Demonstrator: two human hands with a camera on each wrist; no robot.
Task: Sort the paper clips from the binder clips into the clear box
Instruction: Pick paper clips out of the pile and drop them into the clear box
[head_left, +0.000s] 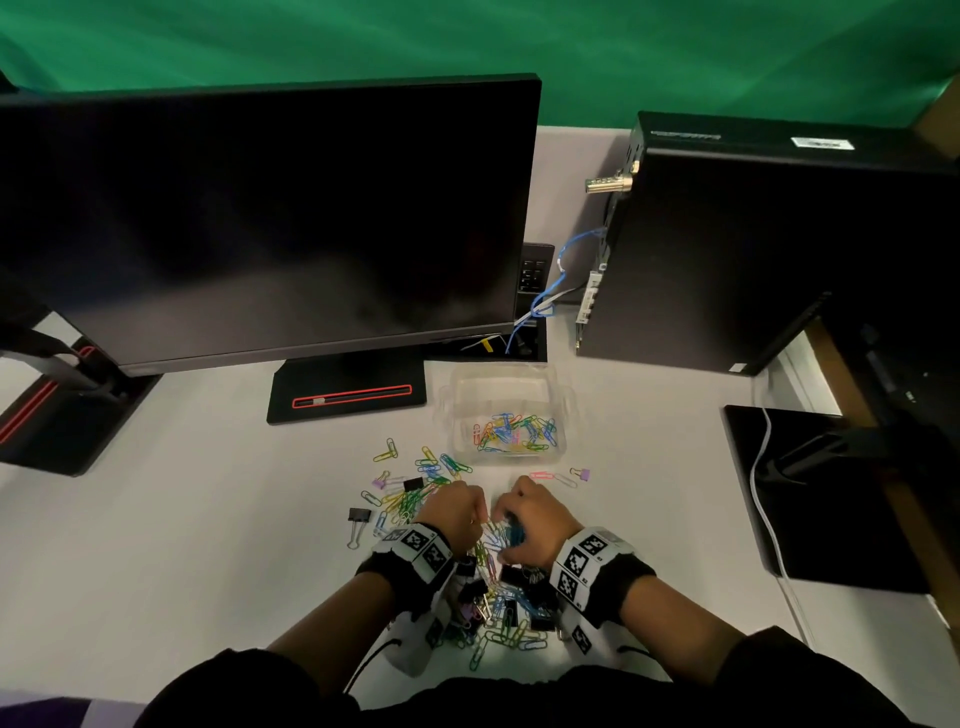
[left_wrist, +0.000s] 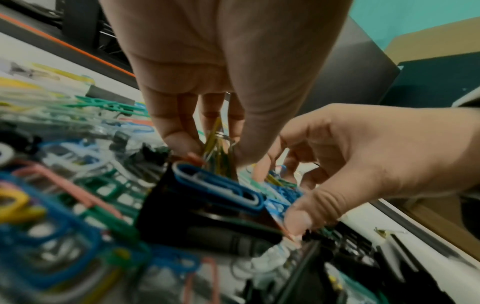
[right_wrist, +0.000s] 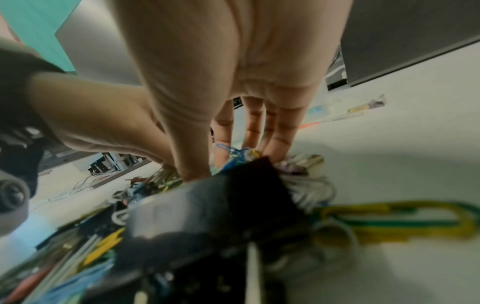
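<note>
White desk: left hand (left_wrist: 207, 86) and right hand (left_wrist: 363, 164) each pinch wiry paper clips (left_wrist: 221, 152)

Green backdrop (head_left: 675, 52) behind white desk (head_left: 182, 545) with monitor (head_left: 260, 223).

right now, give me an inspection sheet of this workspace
surface: pale desk, loose clips scattered at its middle
job's things: clear box partly filled with paper clips; mixed pile of paper clips and binder clips in front of it
clutter: black binder clip apart on the left
grippers: left hand pinches yellow-green paper clips; right hand grips blue ones
cables: blue cable behind monitor; white cable at right
surroundings: monitor, computer case, green backdrop
</note>
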